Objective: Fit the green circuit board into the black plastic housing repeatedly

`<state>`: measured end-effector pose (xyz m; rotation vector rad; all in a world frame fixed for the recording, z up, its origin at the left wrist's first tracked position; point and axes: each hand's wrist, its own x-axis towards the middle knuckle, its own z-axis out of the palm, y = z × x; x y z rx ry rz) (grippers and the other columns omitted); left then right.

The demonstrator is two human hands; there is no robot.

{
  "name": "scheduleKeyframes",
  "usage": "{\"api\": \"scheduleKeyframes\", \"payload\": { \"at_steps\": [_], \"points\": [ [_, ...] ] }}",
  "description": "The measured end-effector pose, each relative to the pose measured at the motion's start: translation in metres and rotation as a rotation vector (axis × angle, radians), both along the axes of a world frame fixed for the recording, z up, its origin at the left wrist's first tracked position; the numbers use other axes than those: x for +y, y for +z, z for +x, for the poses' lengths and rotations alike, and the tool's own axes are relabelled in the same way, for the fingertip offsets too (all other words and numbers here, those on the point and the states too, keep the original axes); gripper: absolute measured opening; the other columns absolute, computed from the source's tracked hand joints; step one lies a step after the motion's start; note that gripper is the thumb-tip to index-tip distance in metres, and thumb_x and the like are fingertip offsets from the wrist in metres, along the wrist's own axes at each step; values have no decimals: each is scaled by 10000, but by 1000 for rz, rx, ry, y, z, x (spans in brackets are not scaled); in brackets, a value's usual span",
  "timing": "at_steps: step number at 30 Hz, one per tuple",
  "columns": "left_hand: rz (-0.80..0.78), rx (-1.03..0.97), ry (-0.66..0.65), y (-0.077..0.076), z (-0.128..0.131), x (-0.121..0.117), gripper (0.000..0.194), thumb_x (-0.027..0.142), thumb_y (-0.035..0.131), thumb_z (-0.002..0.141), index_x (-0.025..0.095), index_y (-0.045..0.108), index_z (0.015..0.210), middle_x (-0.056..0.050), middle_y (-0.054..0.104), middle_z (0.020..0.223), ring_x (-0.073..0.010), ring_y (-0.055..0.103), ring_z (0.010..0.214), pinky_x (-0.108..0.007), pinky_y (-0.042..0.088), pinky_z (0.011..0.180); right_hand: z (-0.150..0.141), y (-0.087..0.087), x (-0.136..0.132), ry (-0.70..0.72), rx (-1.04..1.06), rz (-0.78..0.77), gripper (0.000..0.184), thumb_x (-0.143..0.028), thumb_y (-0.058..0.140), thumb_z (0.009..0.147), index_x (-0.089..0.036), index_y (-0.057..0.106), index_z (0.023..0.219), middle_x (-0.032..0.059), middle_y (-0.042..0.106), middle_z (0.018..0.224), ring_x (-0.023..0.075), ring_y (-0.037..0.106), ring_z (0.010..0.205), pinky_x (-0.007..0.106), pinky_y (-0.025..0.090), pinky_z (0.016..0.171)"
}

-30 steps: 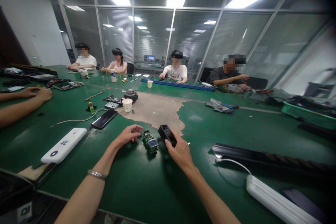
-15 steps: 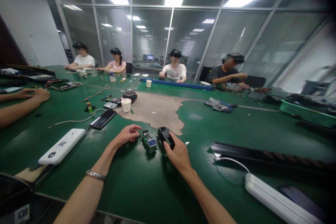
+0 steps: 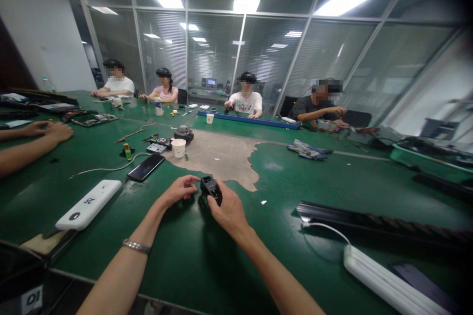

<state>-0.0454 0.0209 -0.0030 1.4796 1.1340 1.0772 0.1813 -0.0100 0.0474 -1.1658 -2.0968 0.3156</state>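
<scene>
My right hand (image 3: 229,209) is closed around a black plastic housing (image 3: 209,186) with cut-out openings in its top face. It holds the housing in front of me, just above the green table (image 3: 177,266). The small circuit board with a blue display that stood here is now hidden, apparently behind or under the housing. Just left of the housing is my left hand (image 3: 180,189), its fingers loosely bent and the index finger stretched toward the housing's edge. Nothing shows in that hand, and I cannot tell whether the fingertip touches the housing.
Left of my hands lie a dark phone (image 3: 146,167) and a white power strip (image 3: 88,205). A paper cup (image 3: 179,148) stands farther back. To the right are a black rail (image 3: 332,216) and another white strip (image 3: 384,280). A co-worker's hands (image 3: 55,130) rest at far left.
My right hand has moved left with the black housing, bringing it to where the circuit board stood and covering the board from view. My left hand has hardly moved.
</scene>
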Motion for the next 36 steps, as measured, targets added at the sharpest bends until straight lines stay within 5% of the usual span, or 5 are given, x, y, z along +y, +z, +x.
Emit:
{"api": "scheduleKeyframes", "payload": {
  "at_steps": [9, 16, 24, 33, 36],
  "points": [
    [-3, 27, -25, -1, 0, 1, 483, 304, 672, 750, 137, 542, 1184, 24, 580, 728, -59, 482, 475, -183, 368, 446, 2, -20, -11, 4, -230, -53, 631, -284, 573, 802, -91, 417, 1382, 183, 600, 1185, 290, 564, 1084, 385, 442, 933],
    [16, 36, -21, -1, 0, 1, 480, 361, 663, 778, 143, 534, 1186, 30, 562, 726, -67, 499, 495, -189, 389, 457, 3, -11, -8, 16, -163, -12, 567, -409, 498, 882, -105, 460, 1358, 180, 552, 1281, 298, 516, 1161, 429, 397, 1001],
    [5, 49, -26, 0, 1, 0, 517, 378, 680, 764, 139, 531, 1198, 18, 571, 742, -72, 511, 513, -189, 396, 475, -3, -21, -4, 21, -116, -28, 528, -283, 545, 834, -113, 494, 1332, 177, 620, 1183, 291, 575, 1091, 409, 453, 936],
    [15, 85, -10, 3, 3, -3, 520, 388, 674, 756, 137, 539, 1191, 27, 566, 719, -86, 516, 521, -212, 404, 486, 12, 19, 5, -34, 105, 59, 498, -284, 518, 855, -161, 492, 1337, 117, 598, 1260, 244, 573, 1136, 380, 432, 1002],
    [10, 108, -11, 2, 3, -2, 509, 381, 664, 761, 147, 538, 1194, 27, 569, 720, -84, 517, 526, -206, 400, 489, 29, 20, 12, -67, 107, 66, 500, -277, 520, 849, -146, 497, 1331, 119, 589, 1278, 246, 561, 1164, 386, 417, 1025]
  ]
}}
